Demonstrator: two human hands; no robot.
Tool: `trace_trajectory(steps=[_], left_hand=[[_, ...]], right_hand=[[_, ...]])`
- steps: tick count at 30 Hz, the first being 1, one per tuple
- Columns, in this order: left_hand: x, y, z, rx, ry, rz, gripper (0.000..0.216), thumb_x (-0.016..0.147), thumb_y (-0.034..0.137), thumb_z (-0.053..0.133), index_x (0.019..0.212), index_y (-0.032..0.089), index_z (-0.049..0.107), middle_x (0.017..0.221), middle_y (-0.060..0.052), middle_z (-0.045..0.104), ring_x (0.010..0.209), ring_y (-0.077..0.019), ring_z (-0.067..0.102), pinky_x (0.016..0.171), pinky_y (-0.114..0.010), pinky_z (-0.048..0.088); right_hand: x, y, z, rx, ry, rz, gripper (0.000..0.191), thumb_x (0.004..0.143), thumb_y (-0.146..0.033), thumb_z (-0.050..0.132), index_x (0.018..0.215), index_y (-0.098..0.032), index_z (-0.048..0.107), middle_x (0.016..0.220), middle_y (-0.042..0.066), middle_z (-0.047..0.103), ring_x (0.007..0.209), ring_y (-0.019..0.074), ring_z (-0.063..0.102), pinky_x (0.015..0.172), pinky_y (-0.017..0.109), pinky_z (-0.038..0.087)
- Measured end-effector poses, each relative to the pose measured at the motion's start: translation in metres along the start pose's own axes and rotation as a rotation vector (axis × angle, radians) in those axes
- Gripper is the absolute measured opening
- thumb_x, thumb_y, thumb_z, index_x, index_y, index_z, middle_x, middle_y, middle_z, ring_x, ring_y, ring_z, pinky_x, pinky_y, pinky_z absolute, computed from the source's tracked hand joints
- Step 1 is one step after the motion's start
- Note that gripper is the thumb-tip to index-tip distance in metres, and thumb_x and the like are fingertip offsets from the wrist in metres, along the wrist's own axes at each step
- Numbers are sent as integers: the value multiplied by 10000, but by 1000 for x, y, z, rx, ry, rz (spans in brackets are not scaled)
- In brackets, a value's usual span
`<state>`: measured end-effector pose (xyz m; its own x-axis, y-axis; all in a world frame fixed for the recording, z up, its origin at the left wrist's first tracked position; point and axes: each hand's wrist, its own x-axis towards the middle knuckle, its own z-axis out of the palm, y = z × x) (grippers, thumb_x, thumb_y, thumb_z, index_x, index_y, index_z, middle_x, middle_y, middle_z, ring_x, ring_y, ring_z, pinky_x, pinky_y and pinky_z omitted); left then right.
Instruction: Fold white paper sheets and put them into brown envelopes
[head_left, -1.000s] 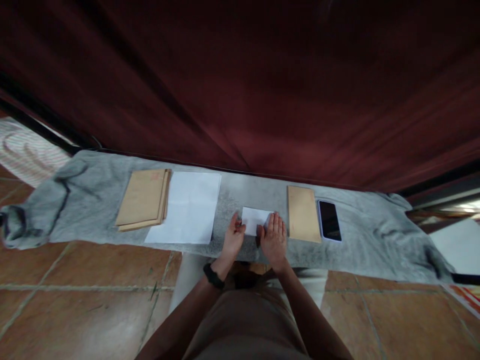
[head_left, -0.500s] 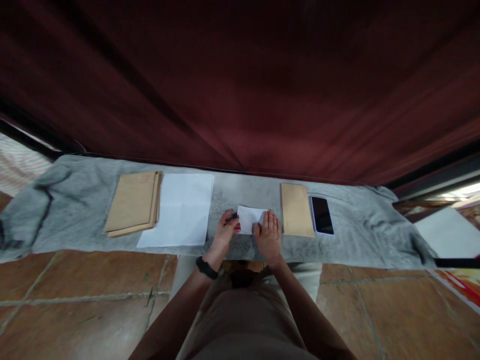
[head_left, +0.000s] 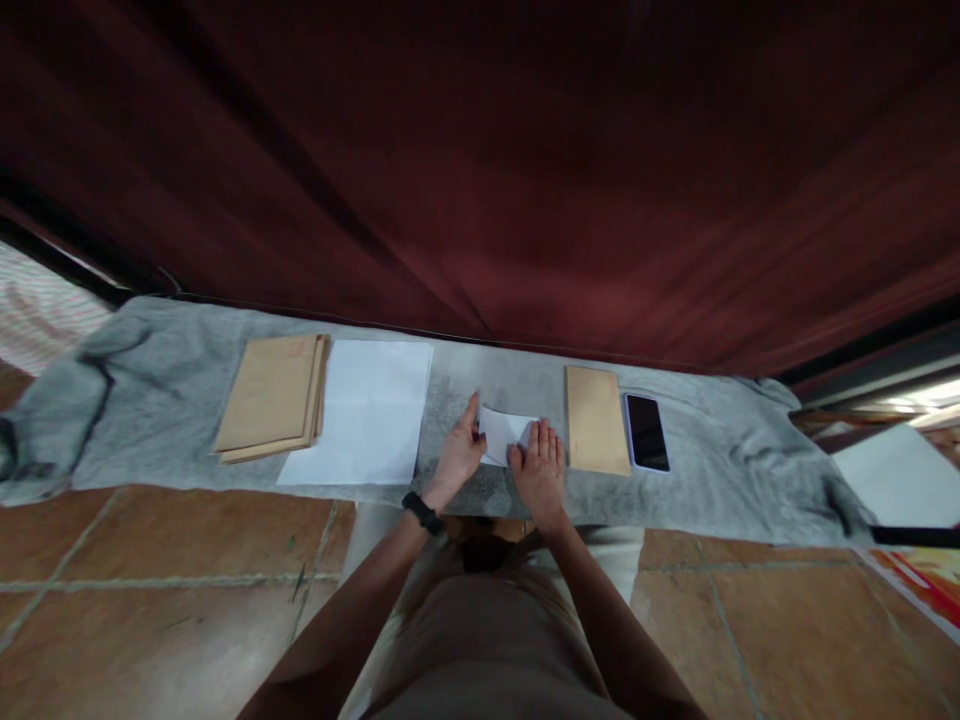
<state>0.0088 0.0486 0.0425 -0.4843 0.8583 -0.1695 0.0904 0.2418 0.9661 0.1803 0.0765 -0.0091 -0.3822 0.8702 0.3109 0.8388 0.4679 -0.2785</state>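
Observation:
A small folded white paper (head_left: 504, 432) lies on a grey cloth (head_left: 172, 400) spread over the floor. My right hand (head_left: 540, 470) rests flat on the paper's near right part, fingers stretched out together. My left hand (head_left: 461, 450) sits at the paper's left edge with fingers extended and touching it; it wears a black wristband. A single brown envelope (head_left: 595, 433) lies just right of my right hand. To the left are a sheet of white paper (head_left: 361, 410) and a stack of brown envelopes (head_left: 271, 395).
A phone (head_left: 646, 431) with a dark screen lies right of the single envelope. A dark red curtain (head_left: 480, 170) hangs behind the cloth. Brown floor tiles (head_left: 150, 570) run along the near side. White sheets (head_left: 892, 470) lie at the far right.
My left hand has gone from curled at the paper's left edge to stretched out along it. My right hand stays pressed on the paper. The view shifted slightly.

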Motion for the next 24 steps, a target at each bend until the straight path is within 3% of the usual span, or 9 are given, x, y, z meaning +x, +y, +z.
trace_trajectory(steps=[3,6,12,15,19,24], left_hand=[[10,2,-1,-66,-69,-53,611,627,-24,603,1155,240,761,769,-3,713,720,-183,624,764,-272,488],[13,1,-2,-121,-75,-115,364,628,-8,591,834,211,797,758,-32,721,713,-185,623,727,-271,491],[4,4,-9,-251,-88,-195,318,682,94,612,939,130,796,630,2,668,501,-114,502,534,-229,403],[0,9,-15,-293,-76,-213,319,671,121,643,950,133,799,607,12,653,465,-92,468,490,-217,361],[-2,16,-19,-427,-80,-250,243,642,203,746,874,151,794,706,-22,711,535,-103,559,503,-209,406],[-4,21,-23,-485,-89,-296,268,591,311,848,780,141,762,627,-10,669,495,-89,536,464,-196,400]], right_hand=[[0,1,0,13,-3,0,591,1048,-381,377,1532,-42,397,1585,249,393,1469,341,371,1172,546,309],[0,5,-4,92,-14,-13,537,1059,-359,338,1522,-102,431,1573,198,438,1476,303,370,1188,544,291],[-4,16,-22,368,-4,-33,509,1062,-327,276,1545,-225,400,1496,112,548,1424,229,448,1215,544,263],[-2,18,-32,450,6,-53,470,1038,-351,370,1475,-241,502,1473,102,567,1396,241,479,1212,533,284],[6,17,-45,616,37,-60,398,1009,-323,427,1337,-237,637,1414,102,613,1322,236,549,1148,467,404],[15,21,-57,761,98,120,326,984,-370,484,1149,-223,724,1156,97,740,1120,251,665,1020,441,504]])
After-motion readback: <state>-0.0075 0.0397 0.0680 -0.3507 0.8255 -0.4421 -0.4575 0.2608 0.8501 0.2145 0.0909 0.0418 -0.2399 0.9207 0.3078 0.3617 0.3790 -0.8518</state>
